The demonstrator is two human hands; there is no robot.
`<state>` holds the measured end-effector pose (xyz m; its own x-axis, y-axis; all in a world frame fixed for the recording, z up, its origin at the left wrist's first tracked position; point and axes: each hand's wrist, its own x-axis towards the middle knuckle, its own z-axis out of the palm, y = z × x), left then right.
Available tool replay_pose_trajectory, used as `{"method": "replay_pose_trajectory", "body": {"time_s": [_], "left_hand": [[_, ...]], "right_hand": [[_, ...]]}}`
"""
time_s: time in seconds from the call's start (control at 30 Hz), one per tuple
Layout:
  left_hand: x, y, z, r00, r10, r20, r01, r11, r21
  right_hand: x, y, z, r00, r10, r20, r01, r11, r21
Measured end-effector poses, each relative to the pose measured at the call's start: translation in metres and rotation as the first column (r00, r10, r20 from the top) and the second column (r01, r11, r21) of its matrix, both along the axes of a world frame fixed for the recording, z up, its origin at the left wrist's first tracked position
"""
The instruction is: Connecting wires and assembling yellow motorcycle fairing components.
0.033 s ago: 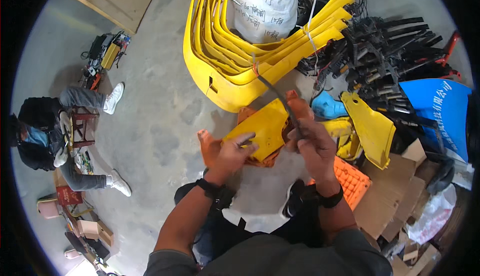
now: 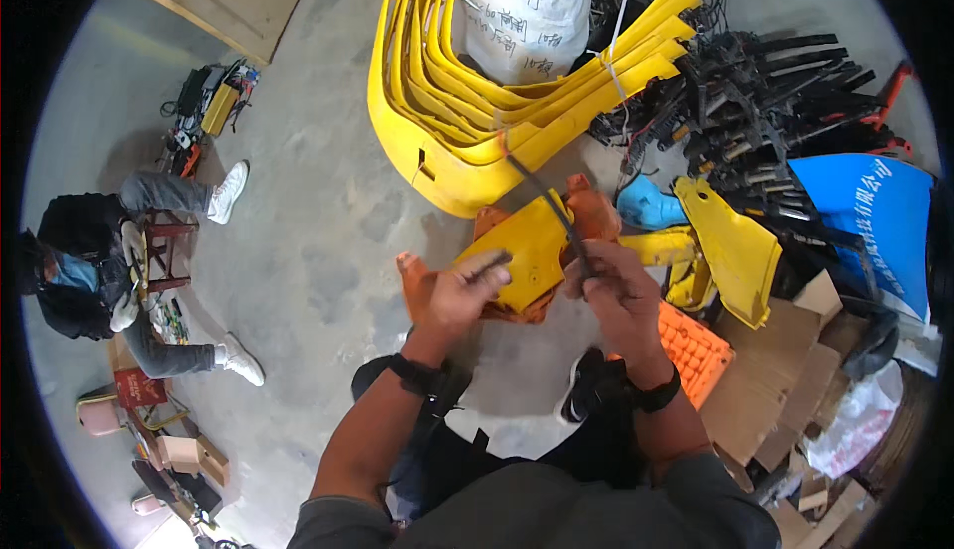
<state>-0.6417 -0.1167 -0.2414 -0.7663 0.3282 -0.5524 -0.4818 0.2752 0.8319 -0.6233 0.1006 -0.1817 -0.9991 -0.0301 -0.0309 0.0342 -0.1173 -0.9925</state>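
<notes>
My right hand (image 2: 618, 296) is closed around a dark cable (image 2: 542, 189), pinching it between thumb and fingers. The cable slants up and leftward from my hand, its thin reddish end (image 2: 504, 142) standing in front of the yellow strips. Below it lies a flat yellow panel (image 2: 532, 251) on top of orange plastic parts (image 2: 417, 286). My left hand (image 2: 465, 296) is at the panel's left side, its index finger stretched out with a dark fingertip and the thumb apart. Whether that hand touches the panel is hard to tell.
Bundled curved yellow strips (image 2: 437, 186) surround a white sack (image 2: 527, 22) ahead. Black metal parts (image 2: 765, 102), a blue board (image 2: 874, 221), yellow covers (image 2: 730, 251), an orange crate (image 2: 693, 350) and cardboard (image 2: 760, 380) crowd the right. A person (image 2: 84, 261) sits at left.
The view has shifted slightly. Both hands stay near the yellow panel, and the cable remains in my right hand; its tilt differs a little.
</notes>
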Motion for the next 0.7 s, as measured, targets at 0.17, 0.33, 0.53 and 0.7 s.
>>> {"method": "replay_pose_trajectory", "body": {"time_s": [0.17, 0.33, 0.53, 0.7], "left_hand": [[-0.028, -0.02, 0.156, 0.875, 0.464, 0.136, -0.456, 0.698, 0.552], [0.007, -0.046, 0.283, 0.828, 0.521, 0.207, -0.544, 0.658, 0.52], [0.056, -0.06, 0.393, 0.763, 0.605, 0.227, -0.606, 0.549, 0.575], [0.119, -0.05, 0.452, 0.83, 0.555, 0.051, -0.492, 0.685, 0.537]], "right_hand": [[0.014, -0.033, 0.107, 0.96, 0.255, -0.116, -0.13, 0.772, 0.622], [0.047, -0.071, 0.22, 0.942, 0.329, -0.069, -0.196, 0.705, 0.681], [0.048, -0.095, 0.339, 0.979, 0.202, 0.027, -0.195, 0.886, 0.421], [0.061, -0.094, 0.406, 0.947, 0.32, 0.012, -0.317, 0.932, 0.173]]}}
